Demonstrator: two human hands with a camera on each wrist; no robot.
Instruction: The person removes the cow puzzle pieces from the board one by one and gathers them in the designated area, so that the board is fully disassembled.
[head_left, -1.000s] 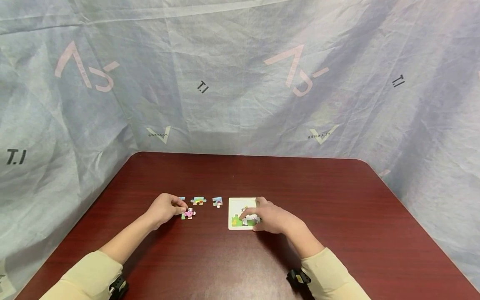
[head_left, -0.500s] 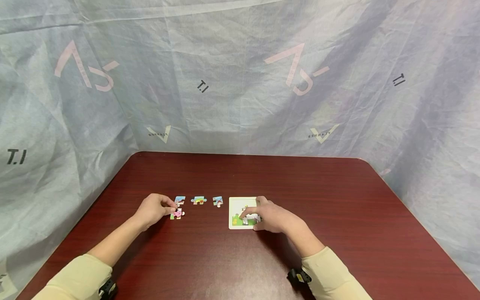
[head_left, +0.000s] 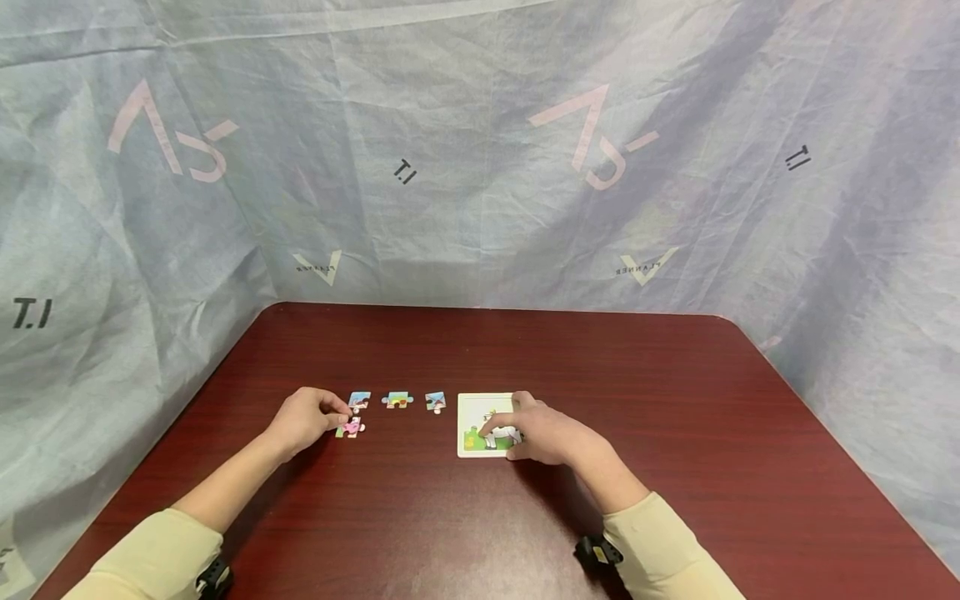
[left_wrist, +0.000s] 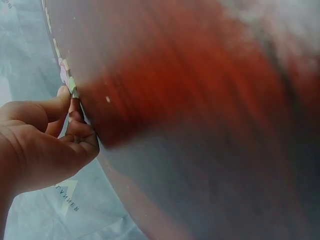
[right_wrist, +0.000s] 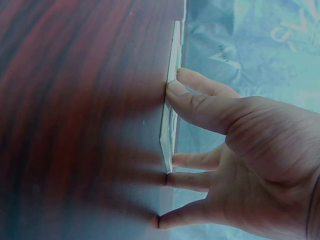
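Observation:
My left hand (head_left: 302, 422) pinches a pink, white and green jigsaw piece (head_left: 350, 428) between thumb and fingers, low at the table. In the left wrist view the piece (left_wrist: 65, 73) shows edge-on beyond the fingertips. Just above it lies a blue jigsaw piece (head_left: 359, 400). My right hand (head_left: 553, 435) holds a square, pale-rimmed puzzle board (head_left: 468, 410) by its right side, the index finger on its picture of a white animal on green. In the right wrist view, the thumb presses the near edge of the board (right_wrist: 169, 107). The hand covers the board's right part.
Two more jigsaw pieces lie in a row to the left of the board: a colourful one (head_left: 397, 401) and a blue one (head_left: 435, 402). Everything rests on a dark red wooden table (head_left: 420, 517). A grey printed cloth (head_left: 465, 167) hangs behind it and at both sides.
My left hand has moved left with the pink jigsaw piece, mostly in the first half second, uncovering the blue piece above. My right hand and the board have stayed in place.

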